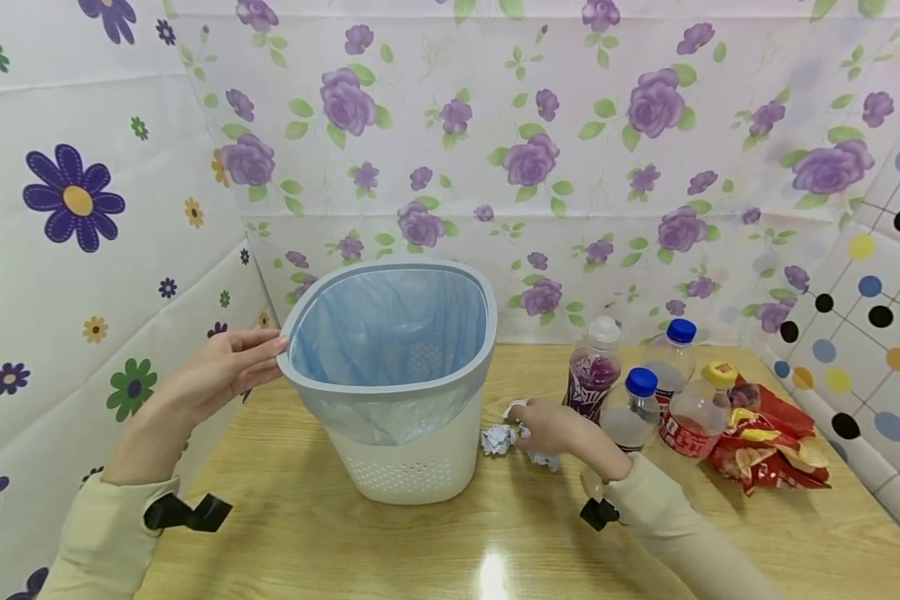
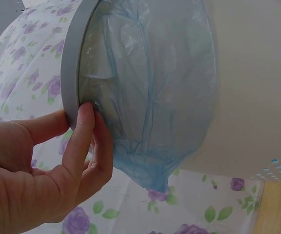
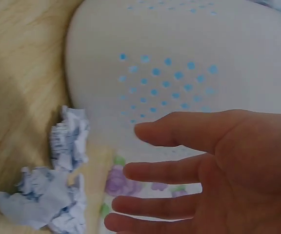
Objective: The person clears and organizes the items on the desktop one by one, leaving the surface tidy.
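A white trash bin (image 1: pixel 450 454) with a grey rim (image 2: pixel 70 63) stands mid-table, slightly tilted in the head view. A thin blue bag (image 1: pixel 375 333) lines it and folds over the rim. My left hand (image 1: pixel 213 375) pinches that rim at its left side, thumb outside the grey ring and fingertips at the bag's fold. To the right of the bin, my right hand (image 1: pixel 558 429) is over crumpled paper balls (image 1: pixel 498 440). In the right wrist view its fingers (image 3: pixel 162 171) are extended and hold nothing; the crumpled paper (image 3: pixel 38 197) lies on the table beyond the fingertips.
Right of the right hand stand several plastic bottles: one with purple label (image 1: pixel 592 375), two with blue caps (image 1: pixel 641 382), one with a yellow cap (image 1: pixel 696 417). A red snack bag (image 1: pixel 776 446) lies at the far right. Floral cloth (image 1: pixel 525 233) hangs behind the wooden table (image 1: pixel 307 533).
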`<action>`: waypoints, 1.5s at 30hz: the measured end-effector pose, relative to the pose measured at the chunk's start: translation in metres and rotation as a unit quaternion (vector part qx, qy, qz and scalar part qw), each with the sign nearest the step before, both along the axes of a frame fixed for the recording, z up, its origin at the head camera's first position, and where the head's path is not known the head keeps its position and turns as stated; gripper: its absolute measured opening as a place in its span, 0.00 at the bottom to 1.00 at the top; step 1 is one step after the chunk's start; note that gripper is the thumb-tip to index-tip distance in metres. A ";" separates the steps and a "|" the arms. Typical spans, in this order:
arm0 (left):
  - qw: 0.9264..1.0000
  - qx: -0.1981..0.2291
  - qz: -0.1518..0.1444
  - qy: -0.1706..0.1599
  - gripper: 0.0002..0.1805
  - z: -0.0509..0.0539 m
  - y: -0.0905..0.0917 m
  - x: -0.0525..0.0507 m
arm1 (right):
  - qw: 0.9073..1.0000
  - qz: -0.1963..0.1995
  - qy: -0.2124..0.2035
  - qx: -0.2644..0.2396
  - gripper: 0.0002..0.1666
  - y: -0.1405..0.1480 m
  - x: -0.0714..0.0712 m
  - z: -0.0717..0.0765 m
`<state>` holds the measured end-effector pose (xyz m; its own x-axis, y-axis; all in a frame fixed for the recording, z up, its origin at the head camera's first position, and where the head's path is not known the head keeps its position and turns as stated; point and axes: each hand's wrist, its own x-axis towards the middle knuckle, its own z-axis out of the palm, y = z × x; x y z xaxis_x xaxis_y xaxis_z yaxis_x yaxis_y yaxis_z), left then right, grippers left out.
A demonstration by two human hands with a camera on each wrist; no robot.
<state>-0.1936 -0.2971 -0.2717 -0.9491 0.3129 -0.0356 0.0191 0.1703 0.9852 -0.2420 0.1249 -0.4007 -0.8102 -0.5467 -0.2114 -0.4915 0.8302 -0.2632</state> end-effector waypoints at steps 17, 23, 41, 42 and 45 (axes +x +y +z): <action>1.000 0.003 -0.003 0.000 0.33 0.001 0.000 -0.001 | 0.991 -0.003 -0.070 0.113 0.26 -0.003 -0.001 -0.035; 1.000 0.005 -0.002 0.002 0.29 0.001 0.000 -0.001 | 0.989 0.003 -0.057 0.139 0.28 -0.005 0.000 -0.035; 1.000 0.020 -0.008 0.004 0.13 -0.001 -0.001 0.000 | 0.997 -0.017 -0.048 0.066 0.27 -0.001 -0.002 -0.025; 1.000 0.020 -0.008 0.005 0.13 -0.001 -0.001 0.000 | 0.997 -0.018 -0.045 0.063 0.26 -0.001 -0.001 -0.024; 1.000 0.018 -0.008 0.006 0.15 -0.001 -0.001 0.000 | 0.998 -0.015 -0.039 0.052 0.27 -0.001 -0.001 -0.020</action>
